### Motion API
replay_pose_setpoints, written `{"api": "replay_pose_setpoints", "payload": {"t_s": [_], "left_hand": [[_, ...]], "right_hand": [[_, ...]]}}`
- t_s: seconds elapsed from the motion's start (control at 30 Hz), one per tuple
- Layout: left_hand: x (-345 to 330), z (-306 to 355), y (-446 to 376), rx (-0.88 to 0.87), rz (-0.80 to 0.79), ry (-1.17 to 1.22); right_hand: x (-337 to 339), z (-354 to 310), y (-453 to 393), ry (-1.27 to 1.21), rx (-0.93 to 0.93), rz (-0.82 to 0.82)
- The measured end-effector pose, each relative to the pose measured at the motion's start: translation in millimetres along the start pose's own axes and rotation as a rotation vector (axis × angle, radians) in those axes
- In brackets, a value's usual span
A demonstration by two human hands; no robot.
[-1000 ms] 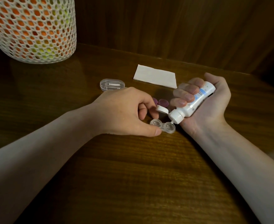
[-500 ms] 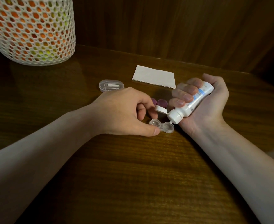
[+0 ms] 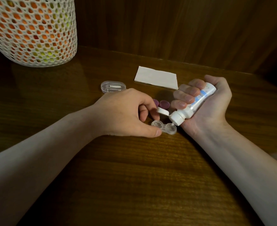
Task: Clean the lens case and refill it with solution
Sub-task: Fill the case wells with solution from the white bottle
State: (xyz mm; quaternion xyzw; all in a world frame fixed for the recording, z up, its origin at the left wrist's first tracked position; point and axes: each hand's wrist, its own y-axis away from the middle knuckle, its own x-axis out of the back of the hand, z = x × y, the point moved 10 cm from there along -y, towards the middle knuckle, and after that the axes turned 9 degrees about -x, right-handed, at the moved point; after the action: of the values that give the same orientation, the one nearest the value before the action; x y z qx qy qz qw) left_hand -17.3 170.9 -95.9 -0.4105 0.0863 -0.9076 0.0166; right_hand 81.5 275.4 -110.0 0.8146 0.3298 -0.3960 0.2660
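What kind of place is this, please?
Probably a home, at a wooden table against wood panelling: a mesh basket, a folded tissue and a contact lens case.

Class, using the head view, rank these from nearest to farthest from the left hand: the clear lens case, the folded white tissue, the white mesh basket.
1. Clear lens case: touched by the left hand.
2. Folded white tissue: behind, to the right.
3. White mesh basket: far back left corner.
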Motion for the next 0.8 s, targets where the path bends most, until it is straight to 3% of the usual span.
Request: {"api": "replay_pose_setpoints", "payload": {"t_s": [0.8], "left_hand": [[-1.5,0.3,-0.7,-0.005,-0.032,0.021]], "right_hand": [[1.0,-1.4,-1.2,0.006,0.014,0.011]]}}
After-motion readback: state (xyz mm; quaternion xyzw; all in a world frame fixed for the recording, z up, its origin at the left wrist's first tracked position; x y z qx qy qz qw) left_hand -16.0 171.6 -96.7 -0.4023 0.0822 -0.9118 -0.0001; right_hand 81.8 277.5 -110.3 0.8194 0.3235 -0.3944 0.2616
